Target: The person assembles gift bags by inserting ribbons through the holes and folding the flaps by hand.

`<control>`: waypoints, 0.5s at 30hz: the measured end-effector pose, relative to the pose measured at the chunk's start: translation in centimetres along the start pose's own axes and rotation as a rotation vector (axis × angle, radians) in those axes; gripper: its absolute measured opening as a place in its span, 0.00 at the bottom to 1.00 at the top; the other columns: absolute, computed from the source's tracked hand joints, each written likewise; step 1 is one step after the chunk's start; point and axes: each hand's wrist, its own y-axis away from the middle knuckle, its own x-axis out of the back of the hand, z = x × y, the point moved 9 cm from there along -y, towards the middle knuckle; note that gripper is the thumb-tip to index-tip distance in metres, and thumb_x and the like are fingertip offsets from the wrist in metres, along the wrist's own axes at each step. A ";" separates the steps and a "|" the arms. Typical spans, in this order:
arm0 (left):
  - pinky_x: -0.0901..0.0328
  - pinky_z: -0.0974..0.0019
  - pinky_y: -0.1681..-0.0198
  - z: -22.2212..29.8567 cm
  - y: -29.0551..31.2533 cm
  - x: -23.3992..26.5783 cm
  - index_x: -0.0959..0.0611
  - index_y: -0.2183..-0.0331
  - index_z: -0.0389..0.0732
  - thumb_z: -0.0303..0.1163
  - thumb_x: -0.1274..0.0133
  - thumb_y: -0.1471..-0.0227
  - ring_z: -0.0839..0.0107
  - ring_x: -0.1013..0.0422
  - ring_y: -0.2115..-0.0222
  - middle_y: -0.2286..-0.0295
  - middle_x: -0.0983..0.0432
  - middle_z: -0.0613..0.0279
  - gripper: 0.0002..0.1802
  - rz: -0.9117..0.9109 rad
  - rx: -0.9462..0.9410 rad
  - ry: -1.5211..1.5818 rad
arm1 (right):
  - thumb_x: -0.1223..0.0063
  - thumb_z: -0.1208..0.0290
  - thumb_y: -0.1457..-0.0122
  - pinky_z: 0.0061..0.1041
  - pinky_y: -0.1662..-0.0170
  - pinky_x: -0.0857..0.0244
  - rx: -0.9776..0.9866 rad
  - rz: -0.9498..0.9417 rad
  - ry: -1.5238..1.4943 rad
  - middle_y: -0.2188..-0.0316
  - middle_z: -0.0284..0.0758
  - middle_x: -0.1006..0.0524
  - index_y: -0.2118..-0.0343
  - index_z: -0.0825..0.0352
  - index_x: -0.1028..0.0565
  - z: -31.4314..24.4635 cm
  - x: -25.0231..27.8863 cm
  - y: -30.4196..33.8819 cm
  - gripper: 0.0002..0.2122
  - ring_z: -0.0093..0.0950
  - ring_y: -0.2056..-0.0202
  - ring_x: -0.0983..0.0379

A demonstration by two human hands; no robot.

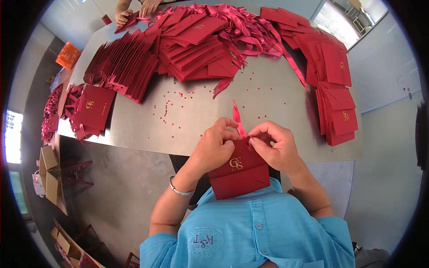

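A flat red paper gift bag [239, 181] with a gold emblem lies against my body at the table's near edge. My left hand [214, 145] grips its top edge, fingers curled. At the same edge, my right hand [275, 145] pinches the bag close to its right corner. Between the two hands a pink-red ribbon [237, 117] rises from the bag's top and points away over the table. Whether any ribbon sits inside my fingertips is hidden.
The metal table [196, 118] carries small red paper dots. Folded red bags [196, 49] are heaped at its far side, with loose ribbons [250, 31] behind. More bags stack at the right [337, 107] and left [94, 109]. Another person's hands [123, 17] work at the far left.
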 end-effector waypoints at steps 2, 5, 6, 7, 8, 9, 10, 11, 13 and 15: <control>0.33 0.70 0.63 0.1 0.1 -0.2 0.31 0.55 0.31 0.15 0.60 0.60 0.76 0.27 0.69 0.70 0.20 0.51 0.24 -0.047 0.016 0.021 | 0.47 0.83 0.45 0.15 0.72 0.34 -0.024 0.034 -0.010 0.74 0.32 0.23 0.67 0.73 0.26 0.3 0.2 -0.1 0.04 0.15 0.74 0.28; 0.33 0.70 0.62 1.4 0.5 -0.4 0.31 0.54 0.32 0.15 0.60 0.58 0.74 0.26 0.67 0.68 0.19 0.52 0.24 -0.083 -0.119 -0.142 | 0.44 0.83 0.47 0.16 0.72 0.34 0.093 0.063 0.108 0.73 0.33 0.22 0.67 0.72 0.24 -0.7 0.4 -0.4 0.04 0.16 0.75 0.28; 0.33 0.70 0.62 1.3 0.5 -0.2 0.31 0.54 0.32 0.15 0.60 0.58 0.74 0.26 0.67 0.68 0.19 0.52 0.24 -0.083 -0.117 -0.140 | 0.43 0.83 0.48 0.16 0.72 0.35 0.134 0.048 0.172 0.73 0.32 0.23 0.68 0.71 0.24 -0.8 0.0 -0.4 0.05 0.16 0.76 0.29; 0.32 0.69 0.60 1.6 0.5 -0.4 0.31 0.54 0.32 0.15 0.59 0.58 0.73 0.25 0.65 0.67 0.19 0.53 0.25 -0.129 -0.159 -0.128 | 0.42 0.84 0.50 0.16 0.73 0.36 0.175 0.031 0.236 0.73 0.32 0.23 0.69 0.71 0.23 -1.0 -0.3 -0.4 0.05 0.16 0.76 0.30; 0.32 0.69 0.59 1.8 0.7 -0.4 0.31 0.53 0.32 0.15 0.58 0.58 0.71 0.25 0.63 0.66 0.19 0.54 0.26 -0.170 -0.198 -0.115 | 0.42 0.84 0.50 0.16 0.73 0.36 0.173 0.025 0.235 0.73 0.32 0.23 0.69 0.71 0.23 -0.8 -0.4 -0.3 0.05 0.16 0.76 0.30; 0.32 0.69 0.59 1.7 0.8 -0.1 0.31 0.53 0.32 0.15 0.58 0.58 0.71 0.25 0.63 0.66 0.19 0.54 0.26 -0.165 -0.193 -0.111 | 0.41 0.84 0.50 0.16 0.74 0.37 0.133 0.013 0.268 0.72 0.32 0.23 0.69 0.70 0.23 -0.4 -0.5 -0.3 0.06 0.16 0.77 0.31; 0.32 0.68 0.58 1.2 0.9 -0.1 0.31 0.53 0.32 0.15 0.56 0.58 0.70 0.25 0.62 0.65 0.20 0.54 0.26 -0.209 -0.118 -0.027 | 0.41 0.84 0.51 0.16 0.76 0.39 0.093 0.001 0.301 0.72 0.32 0.23 0.69 0.70 0.23 0.0 -0.6 -0.2 0.06 0.16 0.78 0.33; 0.33 0.68 0.57 0.8 1.2 -0.1 0.30 0.52 0.32 0.15 0.53 0.59 0.70 0.25 0.61 0.64 0.20 0.54 0.26 -0.253 -0.042 0.060 | 0.41 0.84 0.51 0.16 0.76 0.39 0.087 -0.008 0.302 0.72 0.32 0.23 0.69 0.70 0.23 -0.2 -0.5 -0.2 0.06 0.16 0.78 0.33; 0.32 0.67 0.57 0.8 1.6 1.1 0.27 0.55 0.33 0.15 0.51 0.61 0.69 0.25 0.61 0.64 0.21 0.55 0.25 -0.240 -0.066 0.046 | 0.41 0.84 0.51 0.16 0.77 0.41 0.064 -0.025 0.252 0.73 0.32 0.23 0.70 0.71 0.23 -0.5 -0.4 -0.4 0.06 0.15 0.79 0.35; 0.32 0.67 0.56 0.8 1.8 2.3 0.25 0.57 0.34 0.16 0.48 0.63 0.69 0.25 0.61 0.64 0.21 0.56 0.24 -0.223 -0.090 0.034 | 0.41 0.85 0.51 0.16 0.77 0.42 0.077 -0.050 0.259 0.73 0.32 0.23 0.70 0.71 0.23 -0.4 -0.7 -0.4 0.06 0.15 0.80 0.35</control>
